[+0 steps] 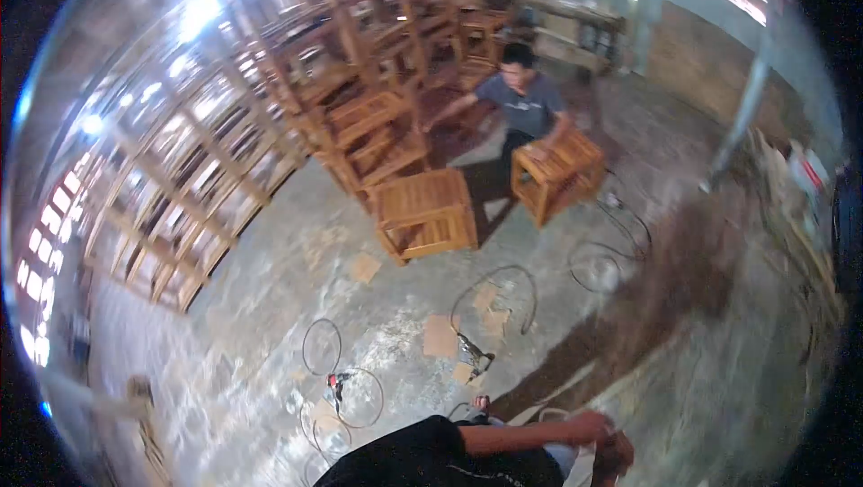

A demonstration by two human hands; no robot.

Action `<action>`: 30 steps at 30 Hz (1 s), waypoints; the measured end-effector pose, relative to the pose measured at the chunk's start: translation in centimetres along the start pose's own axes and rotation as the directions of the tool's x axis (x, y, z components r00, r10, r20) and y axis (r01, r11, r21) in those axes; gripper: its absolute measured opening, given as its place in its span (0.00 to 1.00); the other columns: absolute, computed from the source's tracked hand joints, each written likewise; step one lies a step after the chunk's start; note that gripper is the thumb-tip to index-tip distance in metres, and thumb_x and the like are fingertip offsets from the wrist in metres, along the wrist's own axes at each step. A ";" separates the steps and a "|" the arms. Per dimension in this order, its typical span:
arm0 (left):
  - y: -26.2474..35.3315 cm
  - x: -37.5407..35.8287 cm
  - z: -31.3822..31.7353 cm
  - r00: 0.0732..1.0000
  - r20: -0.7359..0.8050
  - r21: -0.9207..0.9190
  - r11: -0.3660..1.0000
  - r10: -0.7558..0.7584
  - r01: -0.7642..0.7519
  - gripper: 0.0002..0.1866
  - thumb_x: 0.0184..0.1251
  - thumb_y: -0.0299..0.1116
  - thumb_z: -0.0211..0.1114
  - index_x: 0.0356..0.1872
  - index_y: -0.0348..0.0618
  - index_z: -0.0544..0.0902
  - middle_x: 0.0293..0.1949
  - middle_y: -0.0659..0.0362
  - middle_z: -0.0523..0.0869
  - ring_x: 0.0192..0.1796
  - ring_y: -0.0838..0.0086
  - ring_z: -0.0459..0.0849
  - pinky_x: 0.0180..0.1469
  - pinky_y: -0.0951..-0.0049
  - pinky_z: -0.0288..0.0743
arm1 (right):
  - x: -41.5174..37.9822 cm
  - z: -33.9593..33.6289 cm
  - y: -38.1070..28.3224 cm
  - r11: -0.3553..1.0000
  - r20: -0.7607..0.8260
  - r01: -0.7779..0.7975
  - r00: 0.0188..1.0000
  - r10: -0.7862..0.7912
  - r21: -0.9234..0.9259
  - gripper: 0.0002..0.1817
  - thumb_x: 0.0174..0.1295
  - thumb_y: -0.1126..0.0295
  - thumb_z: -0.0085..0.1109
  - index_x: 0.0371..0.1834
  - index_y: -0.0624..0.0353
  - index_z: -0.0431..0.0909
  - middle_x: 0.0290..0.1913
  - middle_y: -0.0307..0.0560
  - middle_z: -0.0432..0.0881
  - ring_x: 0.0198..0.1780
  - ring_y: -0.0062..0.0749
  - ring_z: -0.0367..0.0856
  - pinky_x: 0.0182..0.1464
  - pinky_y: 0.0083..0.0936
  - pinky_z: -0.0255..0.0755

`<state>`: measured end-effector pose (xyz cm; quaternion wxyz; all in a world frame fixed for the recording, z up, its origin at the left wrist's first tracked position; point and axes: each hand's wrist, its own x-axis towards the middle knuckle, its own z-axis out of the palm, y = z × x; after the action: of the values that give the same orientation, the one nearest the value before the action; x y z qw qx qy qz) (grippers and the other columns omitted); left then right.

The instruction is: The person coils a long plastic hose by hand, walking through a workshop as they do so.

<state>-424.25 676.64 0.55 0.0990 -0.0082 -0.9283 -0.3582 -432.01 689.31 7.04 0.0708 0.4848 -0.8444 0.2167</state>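
Note:
My left hand (589, 429) reaches across from a black sleeve (404, 453) at the bottom of the head view. It meets my right hand (615, 455) low on the right, and the two touch or overlap. Both look curled closed, but blur hides the fingers and anything between them. Below them shows something pale, perhaps cloth. A power tool with a cord (475, 358) lies on the floor ahead, near a flat brown sheet (440, 336). Further left lies a red and black power tool (336, 383) with a looped cord.
A person (524, 100) sits behind a slatted wooden stool (559, 170), one hand on it. Another wooden stool (424, 210) stands left of it, beside stacked wooden furniture (373, 132). Wooden racks (171, 208) line the left. A cable (629, 222) loops across the concrete floor.

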 end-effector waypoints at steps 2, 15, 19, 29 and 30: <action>4.9 3.3 -3.5 0.955 -0.186 -0.159 0.966 -0.230 0.202 0.12 0.55 0.37 0.60 0.36 0.41 0.81 0.41 0.48 0.83 0.45 0.54 0.81 0.45 0.57 0.75 | 4.5 -2.7 -0.7 0.993 -0.063 0.072 0.996 -0.066 0.090 0.19 0.60 0.55 0.59 0.19 0.56 0.73 0.19 0.44 0.73 0.21 0.35 0.71 0.27 0.30 0.69; -2.8 23.7 -28.5 0.549 -0.709 -0.077 0.823 -0.442 0.562 0.10 0.59 0.39 0.64 0.40 0.49 0.81 0.32 0.56 0.84 0.33 0.61 0.83 0.33 0.65 0.75 | 10.1 2.4 26.8 0.860 0.306 -0.247 0.945 0.113 0.446 0.22 0.63 0.52 0.58 0.17 0.54 0.71 0.14 0.39 0.70 0.12 0.25 0.63 0.17 0.29 0.59; -5.2 22.5 -36.5 0.129 -0.896 -0.232 0.696 -0.425 0.680 0.11 0.61 0.38 0.64 0.39 0.43 0.83 0.32 0.50 0.85 0.33 0.57 0.85 0.35 0.66 0.76 | 14.5 3.2 32.8 0.859 0.436 -0.342 0.886 0.159 0.381 0.17 0.64 0.54 0.57 0.25 0.55 0.71 0.19 0.41 0.71 0.18 0.28 0.65 0.23 0.30 0.60; -16.9 18.4 -41.0 -0.230 -0.910 -0.286 0.119 -0.344 0.951 0.13 0.57 0.39 0.67 0.39 0.43 0.83 0.32 0.50 0.84 0.35 0.58 0.84 0.37 0.62 0.75 | 29.5 8.4 43.9 0.757 0.831 -0.627 0.510 0.221 0.184 0.16 0.66 0.59 0.53 0.50 0.57 0.71 0.35 0.46 0.75 0.41 0.34 0.71 0.46 0.35 0.65; -19.0 19.9 -40.1 -0.172 -0.917 -0.209 0.067 -0.360 0.976 0.14 0.57 0.40 0.67 0.40 0.44 0.83 0.36 0.50 0.84 0.38 0.57 0.83 0.39 0.61 0.75 | 31.2 8.9 44.8 0.741 0.861 -0.653 0.457 0.222 0.156 0.17 0.66 0.60 0.52 0.52 0.57 0.70 0.36 0.46 0.76 0.43 0.35 0.72 0.48 0.35 0.65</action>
<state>-438.26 634.70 20.74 0.2828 0.7553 -0.5900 0.0389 -485.54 680.41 -3.94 -0.4943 0.2854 -0.8004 0.1832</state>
